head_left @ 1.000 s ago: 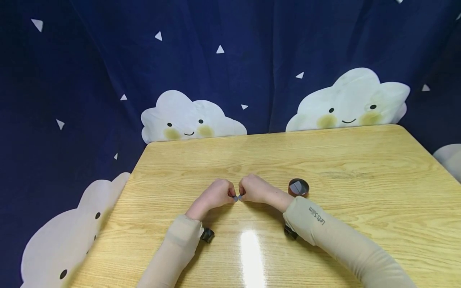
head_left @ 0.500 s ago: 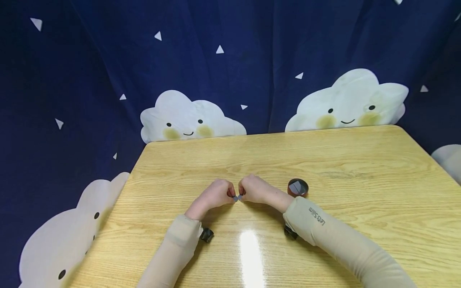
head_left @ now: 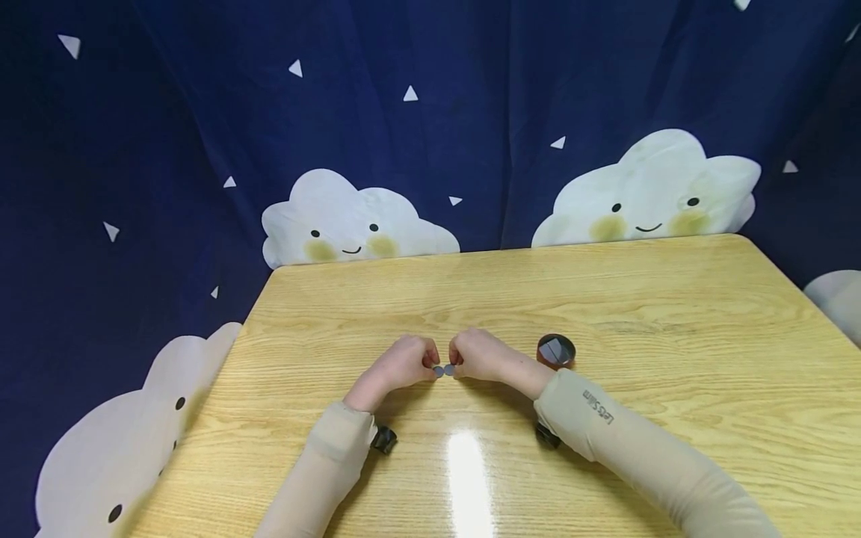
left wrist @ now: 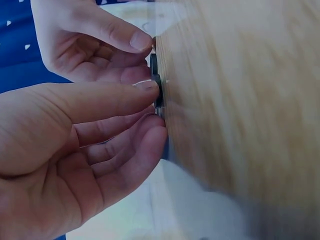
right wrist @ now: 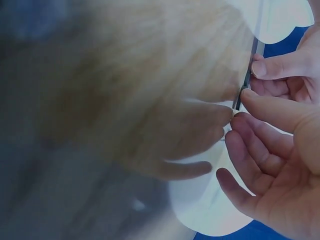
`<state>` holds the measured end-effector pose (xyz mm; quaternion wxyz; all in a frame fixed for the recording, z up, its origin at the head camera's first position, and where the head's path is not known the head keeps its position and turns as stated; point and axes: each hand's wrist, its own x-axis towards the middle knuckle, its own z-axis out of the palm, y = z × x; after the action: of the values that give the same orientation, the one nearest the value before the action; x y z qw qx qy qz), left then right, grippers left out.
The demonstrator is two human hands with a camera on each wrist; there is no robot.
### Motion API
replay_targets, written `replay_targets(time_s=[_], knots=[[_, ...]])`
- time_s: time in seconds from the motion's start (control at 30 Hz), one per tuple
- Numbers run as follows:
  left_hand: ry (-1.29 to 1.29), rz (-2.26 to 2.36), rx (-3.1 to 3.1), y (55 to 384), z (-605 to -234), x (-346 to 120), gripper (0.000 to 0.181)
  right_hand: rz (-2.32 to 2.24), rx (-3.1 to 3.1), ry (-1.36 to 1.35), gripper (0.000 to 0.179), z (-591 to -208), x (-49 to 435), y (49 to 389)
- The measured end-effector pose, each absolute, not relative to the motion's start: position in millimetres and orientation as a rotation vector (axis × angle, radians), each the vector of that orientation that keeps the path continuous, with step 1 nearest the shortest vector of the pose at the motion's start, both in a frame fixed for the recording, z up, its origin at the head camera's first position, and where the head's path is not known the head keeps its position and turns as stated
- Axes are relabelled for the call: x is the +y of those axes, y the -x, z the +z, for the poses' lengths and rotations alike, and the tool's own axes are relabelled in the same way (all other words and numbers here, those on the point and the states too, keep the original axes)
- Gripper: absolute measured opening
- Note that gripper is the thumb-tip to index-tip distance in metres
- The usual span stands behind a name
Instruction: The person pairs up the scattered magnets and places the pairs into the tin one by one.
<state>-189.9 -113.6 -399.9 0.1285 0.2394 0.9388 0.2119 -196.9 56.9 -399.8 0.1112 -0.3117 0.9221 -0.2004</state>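
Observation:
In the head view, two small round grey discs lie side by side at mid-table. My left hand (head_left: 403, 362) pinches the left disc (head_left: 439, 371) between thumb and fingers. My right hand (head_left: 479, 354) pinches the right disc (head_left: 450, 370) likewise. The left wrist view shows both edge-on and dark, close to the tabletop: the left-hand disc (left wrist: 158, 91) under the left thumb, the right-hand disc (left wrist: 153, 64) beside the right fingertips. Their rims are very near each other; whether they touch I cannot tell. In the right wrist view, fingers partly cover both discs.
A small round cup (head_left: 566, 364), reddish outside and dark inside, stands behind the right forearm with grey pieces in it. The wooden table (head_left: 377, 299) reaches back to a blue curtain (head_left: 484, 112) with clouds. Black wrist cameras (head_left: 384, 439) hang below both sleeves.
The right hand has shifted slightly right and down. More of both discs' round grey faces shows between the fingertips. The left hand and the cup stay about where they were.

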Motion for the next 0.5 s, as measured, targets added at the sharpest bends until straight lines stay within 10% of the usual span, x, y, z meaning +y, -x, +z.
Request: replay_targets(time_s=[0.5], knots=[[-0.815, 0.572, 2.727, 191, -399, -109, 0.022, -0.489, 2.756, 0.862, 0.021, -388, 73, 196]])
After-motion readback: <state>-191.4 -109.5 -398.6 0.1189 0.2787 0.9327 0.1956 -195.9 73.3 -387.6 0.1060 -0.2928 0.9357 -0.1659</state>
